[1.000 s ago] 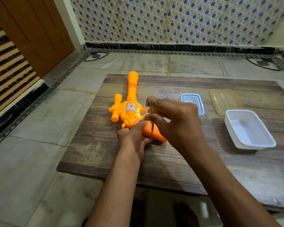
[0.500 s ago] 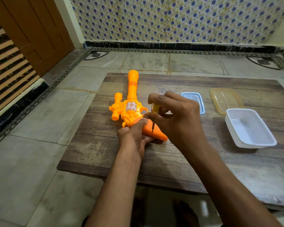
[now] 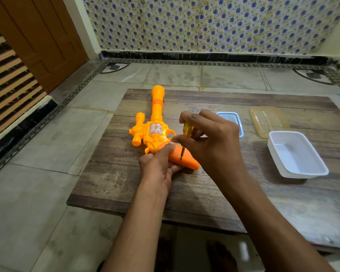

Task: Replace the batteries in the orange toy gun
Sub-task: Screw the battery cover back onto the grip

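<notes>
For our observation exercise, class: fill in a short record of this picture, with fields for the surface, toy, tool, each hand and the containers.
Surface: wooden table over a tiled floor
Toy: orange toy gun, lying flat, barrel pointing away
Tool: yellow-handled screwdriver, tip down on the gun's grip
Left hand: holds the gun's grip
Right hand: fingers pinch the screwdriver handle
Containers: blue-rimmed tray, yellowish lid, white tub, all right of the gun
</notes>
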`<action>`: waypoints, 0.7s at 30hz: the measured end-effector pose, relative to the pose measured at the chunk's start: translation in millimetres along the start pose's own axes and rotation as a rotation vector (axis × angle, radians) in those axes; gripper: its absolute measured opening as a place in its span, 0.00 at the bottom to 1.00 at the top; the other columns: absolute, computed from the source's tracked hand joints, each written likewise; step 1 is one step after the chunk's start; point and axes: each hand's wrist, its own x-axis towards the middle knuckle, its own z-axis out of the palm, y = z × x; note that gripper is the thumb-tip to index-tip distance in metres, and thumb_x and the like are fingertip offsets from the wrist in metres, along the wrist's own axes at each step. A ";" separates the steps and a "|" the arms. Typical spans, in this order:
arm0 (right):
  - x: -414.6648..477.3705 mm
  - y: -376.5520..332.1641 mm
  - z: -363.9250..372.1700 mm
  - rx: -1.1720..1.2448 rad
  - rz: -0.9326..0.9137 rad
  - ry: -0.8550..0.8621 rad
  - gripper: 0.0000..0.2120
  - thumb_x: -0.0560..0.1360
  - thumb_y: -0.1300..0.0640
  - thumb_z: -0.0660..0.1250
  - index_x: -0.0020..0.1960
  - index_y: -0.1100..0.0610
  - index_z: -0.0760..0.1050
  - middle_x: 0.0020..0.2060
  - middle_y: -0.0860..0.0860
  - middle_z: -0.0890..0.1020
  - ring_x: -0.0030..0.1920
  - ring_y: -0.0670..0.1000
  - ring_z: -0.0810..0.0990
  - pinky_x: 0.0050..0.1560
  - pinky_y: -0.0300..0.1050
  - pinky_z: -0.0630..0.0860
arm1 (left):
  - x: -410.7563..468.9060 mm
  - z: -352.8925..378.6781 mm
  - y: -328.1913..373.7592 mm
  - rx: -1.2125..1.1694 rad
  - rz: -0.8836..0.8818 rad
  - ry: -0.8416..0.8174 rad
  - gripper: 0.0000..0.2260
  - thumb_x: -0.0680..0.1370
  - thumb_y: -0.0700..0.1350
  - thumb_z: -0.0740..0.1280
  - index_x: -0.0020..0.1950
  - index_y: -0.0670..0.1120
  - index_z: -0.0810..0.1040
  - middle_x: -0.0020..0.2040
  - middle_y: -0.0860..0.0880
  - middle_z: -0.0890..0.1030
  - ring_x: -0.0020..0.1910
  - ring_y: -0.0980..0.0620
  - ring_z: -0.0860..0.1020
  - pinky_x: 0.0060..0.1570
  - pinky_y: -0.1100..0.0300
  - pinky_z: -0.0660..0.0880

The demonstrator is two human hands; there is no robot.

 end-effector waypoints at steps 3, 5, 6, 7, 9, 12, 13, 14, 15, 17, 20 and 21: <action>-2.8 -0.1 -2.2 0.055 0.040 0.013 0.15 0.70 0.57 0.81 0.54 0.58 0.83 0.41 0.51 0.80 0.37 0.48 0.79 0.39 0.43 0.80 | 0.7 -0.8 1.0 -0.011 0.002 -0.011 0.24 0.75 0.33 0.74 0.68 0.38 0.72 0.60 0.34 0.80 0.57 0.33 0.82 0.38 0.35 0.83; -4.4 0.1 -6.8 0.089 0.055 0.050 0.14 0.72 0.59 0.79 0.56 0.59 0.83 0.43 0.51 0.83 0.40 0.46 0.82 0.41 0.39 0.81 | 1.1 -0.2 1.0 -0.007 0.015 -0.014 0.22 0.76 0.34 0.74 0.68 0.39 0.72 0.60 0.34 0.80 0.57 0.32 0.82 0.39 0.34 0.82; -4.4 0.5 -8.2 0.094 0.048 0.082 0.13 0.73 0.60 0.78 0.56 0.59 0.83 0.44 0.51 0.84 0.42 0.46 0.83 0.41 0.39 0.81 | 1.2 -0.8 1.1 0.000 0.020 -0.011 0.20 0.76 0.34 0.73 0.66 0.39 0.72 0.59 0.35 0.81 0.57 0.33 0.83 0.39 0.35 0.83; -4.8 1.1 -9.5 0.078 0.030 0.120 0.12 0.74 0.61 0.77 0.57 0.60 0.84 0.44 0.51 0.85 0.43 0.46 0.84 0.40 0.39 0.81 | 0.8 -1.4 0.6 0.013 0.027 -0.013 0.16 0.77 0.35 0.73 0.62 0.41 0.73 0.56 0.36 0.82 0.56 0.34 0.83 0.40 0.37 0.83; -5.8 4.2 -8.3 -0.008 -0.030 0.183 0.12 0.76 0.61 0.76 0.59 0.61 0.84 0.46 0.53 0.86 0.44 0.47 0.85 0.40 0.39 0.80 | -0.2 -4.0 0.8 0.069 0.035 -0.028 0.10 0.78 0.36 0.73 0.53 0.46 0.74 0.51 0.40 0.82 0.54 0.36 0.83 0.41 0.40 0.84; -11.6 16.6 0.2 -0.142 -0.128 0.235 0.11 0.75 0.64 0.77 0.58 0.63 0.84 0.47 0.55 0.87 0.44 0.50 0.85 0.45 0.39 0.80 | -0.4 -12.5 4.2 0.210 0.064 -0.040 0.07 0.78 0.39 0.74 0.50 0.46 0.77 0.47 0.42 0.83 0.48 0.36 0.85 0.36 0.45 0.84; -13.5 22.1 4.3 -0.170 -0.155 0.236 0.10 0.75 0.64 0.76 0.57 0.63 0.85 0.48 0.55 0.87 0.44 0.51 0.86 0.46 0.41 0.81 | -0.2 -16.5 5.7 0.244 0.067 -0.034 0.07 0.77 0.40 0.74 0.51 0.45 0.78 0.47 0.41 0.83 0.45 0.37 0.85 0.33 0.47 0.84; -15.0 28.2 8.7 -0.194 -0.181 0.227 0.09 0.76 0.65 0.76 0.56 0.63 0.85 0.49 0.55 0.87 0.44 0.52 0.86 0.45 0.43 0.83 | -0.2 -20.2 7.2 0.272 0.068 -0.027 0.08 0.77 0.41 0.75 0.52 0.44 0.79 0.46 0.41 0.84 0.42 0.37 0.86 0.31 0.50 0.83; -16.4 34.9 13.6 -0.215 -0.203 0.208 0.08 0.76 0.65 0.75 0.55 0.63 0.85 0.49 0.55 0.87 0.45 0.53 0.87 0.44 0.47 0.84 | -0.5 -23.6 8.4 0.302 0.074 -0.020 0.09 0.76 0.42 0.76 0.52 0.43 0.80 0.46 0.41 0.84 0.40 0.38 0.86 0.30 0.52 0.82; -18.7 47.9 23.7 -0.255 -0.244 0.145 0.08 0.76 0.67 0.74 0.55 0.64 0.84 0.50 0.56 0.87 0.45 0.55 0.87 0.40 0.51 0.84 | -1.7 -29.4 11.3 0.355 0.094 -0.009 0.10 0.75 0.44 0.78 0.51 0.43 0.80 0.46 0.40 0.84 0.38 0.39 0.86 0.29 0.53 0.82; -22.2 66.2 37.0 -0.340 -0.283 0.037 0.11 0.76 0.70 0.72 0.57 0.63 0.83 0.53 0.58 0.86 0.47 0.59 0.86 0.38 0.54 0.83 | -4.1 -34.4 14.1 0.410 0.133 0.010 0.11 0.74 0.44 0.79 0.46 0.43 0.79 0.43 0.41 0.83 0.38 0.39 0.86 0.29 0.54 0.82; -23.4 71.7 40.5 -0.361 -0.288 0.002 0.12 0.75 0.70 0.71 0.58 0.63 0.83 0.54 0.58 0.86 0.47 0.60 0.86 0.38 0.54 0.83 | -4.0 -35.9 14.1 0.444 0.155 0.029 0.12 0.74 0.45 0.79 0.45 0.42 0.78 0.41 0.41 0.83 0.36 0.39 0.86 0.30 0.54 0.82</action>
